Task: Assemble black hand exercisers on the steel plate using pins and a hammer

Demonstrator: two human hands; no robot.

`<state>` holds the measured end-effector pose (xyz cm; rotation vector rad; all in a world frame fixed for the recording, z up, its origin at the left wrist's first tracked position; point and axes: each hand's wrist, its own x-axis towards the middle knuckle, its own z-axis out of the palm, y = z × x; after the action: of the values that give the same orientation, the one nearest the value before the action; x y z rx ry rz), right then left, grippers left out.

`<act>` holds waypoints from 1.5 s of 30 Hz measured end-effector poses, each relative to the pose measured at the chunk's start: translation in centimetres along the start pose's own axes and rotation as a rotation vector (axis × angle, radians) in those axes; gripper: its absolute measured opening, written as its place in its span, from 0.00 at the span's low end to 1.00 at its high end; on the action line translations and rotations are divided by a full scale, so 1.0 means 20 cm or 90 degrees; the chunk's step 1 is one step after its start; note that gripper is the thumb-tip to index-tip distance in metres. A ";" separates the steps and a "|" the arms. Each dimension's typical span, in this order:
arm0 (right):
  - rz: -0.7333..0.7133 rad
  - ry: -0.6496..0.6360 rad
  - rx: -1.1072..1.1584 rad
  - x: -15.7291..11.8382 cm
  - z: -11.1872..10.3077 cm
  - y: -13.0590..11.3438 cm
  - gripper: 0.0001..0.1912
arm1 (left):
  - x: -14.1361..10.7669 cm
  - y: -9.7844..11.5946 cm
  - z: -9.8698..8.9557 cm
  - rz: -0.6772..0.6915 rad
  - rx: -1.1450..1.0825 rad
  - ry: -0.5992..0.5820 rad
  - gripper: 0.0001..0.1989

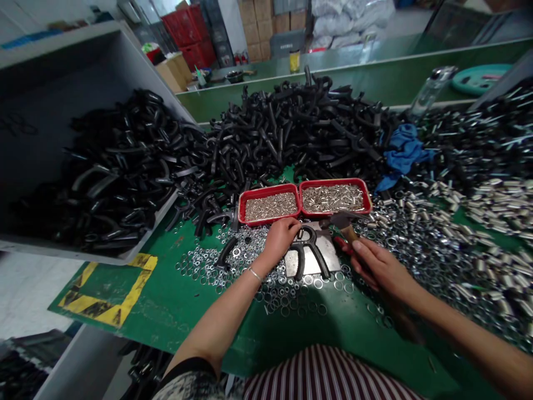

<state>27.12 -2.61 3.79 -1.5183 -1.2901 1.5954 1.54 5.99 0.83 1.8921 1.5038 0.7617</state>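
Left hand (pixel 284 234): closed in a pinch at the curved upper end of a black forked part (pixel 308 243), seemingly to keep it from sliding. Whether some small piece also sits between the fingertips is too small to tell.

The part lies flat on a metal plate (pixel 332 256), legs toward the wearer; the plate probably gives a firm backing and spares the green worktop (pixel 175 316).

Right hand (pixel 372 261): gripping a hammer (pixel 348 231) by its wooden handle, close up to the head, likely for short, controlled strokes. Head is by the plate's upper right edge, apart from the left fingers. Something red (pixel 342 244) shows just beside this hand; cannot tell what, or if held.

Two red trays, left one (pixel 270 220) and right one (pixel 368 203), stand side by side just beyond the plate, full of small metal pieces, presumably for short reaches. Loose rings (pixel 284 303) lie scattered around the plate. A heap of black parts (pixel 266 128) sits behind the trays, metal sleeves (pixel 491 208) to the right: kinds kept roughly apart.
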 end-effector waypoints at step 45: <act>-0.249 -0.066 -0.673 0.27 -0.01 -0.27 0.21 | -0.40 0.08 0.06 0.206 0.282 0.038 0.13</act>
<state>25.20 4.15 6.50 -1.5465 -2.5244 0.7215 1.86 -2.19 0.60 2.5063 1.5121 0.6650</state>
